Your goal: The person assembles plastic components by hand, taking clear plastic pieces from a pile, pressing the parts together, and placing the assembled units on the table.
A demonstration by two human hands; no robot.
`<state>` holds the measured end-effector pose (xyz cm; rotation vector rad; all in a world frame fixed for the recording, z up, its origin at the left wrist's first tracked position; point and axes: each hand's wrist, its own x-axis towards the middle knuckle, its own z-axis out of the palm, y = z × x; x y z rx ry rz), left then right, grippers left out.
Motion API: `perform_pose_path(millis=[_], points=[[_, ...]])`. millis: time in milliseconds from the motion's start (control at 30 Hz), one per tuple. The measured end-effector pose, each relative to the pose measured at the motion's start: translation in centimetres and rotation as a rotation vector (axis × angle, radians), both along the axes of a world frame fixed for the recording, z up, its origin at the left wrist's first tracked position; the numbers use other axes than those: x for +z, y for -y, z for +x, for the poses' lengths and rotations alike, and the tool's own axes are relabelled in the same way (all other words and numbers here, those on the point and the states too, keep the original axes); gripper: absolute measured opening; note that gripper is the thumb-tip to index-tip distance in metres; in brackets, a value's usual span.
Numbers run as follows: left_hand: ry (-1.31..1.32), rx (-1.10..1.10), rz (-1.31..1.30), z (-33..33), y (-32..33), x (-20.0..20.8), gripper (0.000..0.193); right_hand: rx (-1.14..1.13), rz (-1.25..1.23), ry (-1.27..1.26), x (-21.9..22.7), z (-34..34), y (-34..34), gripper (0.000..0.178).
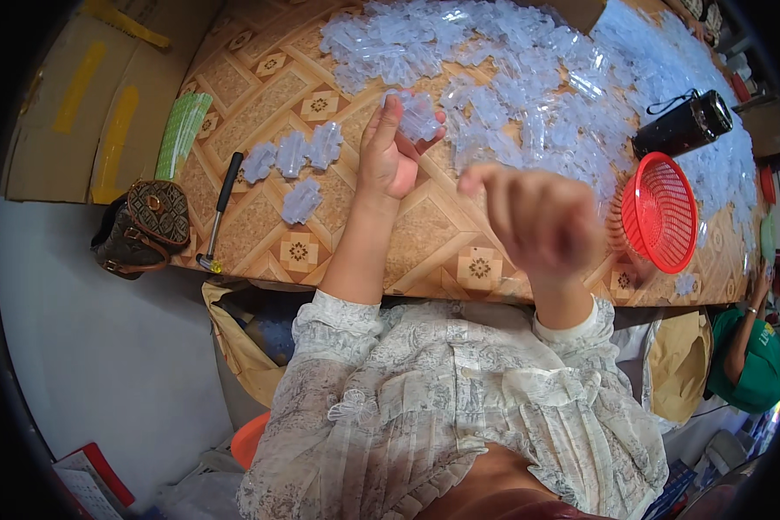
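Note:
My left hand (392, 154) is raised over the tabletop, its thumb and fingers closed around a small bunch of clear plastic pieces (418, 117). To its right, my right hand (542, 212) is smeared by motion, with the fingers bent, and I cannot make out whether anything is in them. Several little stacks of the same clear pieces (292, 153) lie left of my left hand, and one more stack (302, 201) sits closer to me. A wide heap of loose clear plastic pieces (529, 104) spreads across the far and right parts of the table.
A red plastic basket (660, 213) and a black flask (683, 124) lie on the right. At the left edge are a black-handled hammer (223, 208), a patterned bag (143, 227), a green-striped sheet (182, 134) and cardboard (78, 104). Another person in green (751, 360) is at far right.

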<state>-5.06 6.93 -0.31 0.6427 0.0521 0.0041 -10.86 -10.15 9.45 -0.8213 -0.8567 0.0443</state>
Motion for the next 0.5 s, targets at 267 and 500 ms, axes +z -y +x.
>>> perform_pose_path(millis=[267,500], points=[[0.007,-0.116,0.008,-0.1,0.9,0.2,0.037,0.620,0.573,0.003,9.1,-4.7,-0.5,0.044],[0.014,-0.129,-0.013,0.2,1.2,0.1,0.040,0.545,0.588,-0.043,9.6,-4.3,0.1,0.045]])
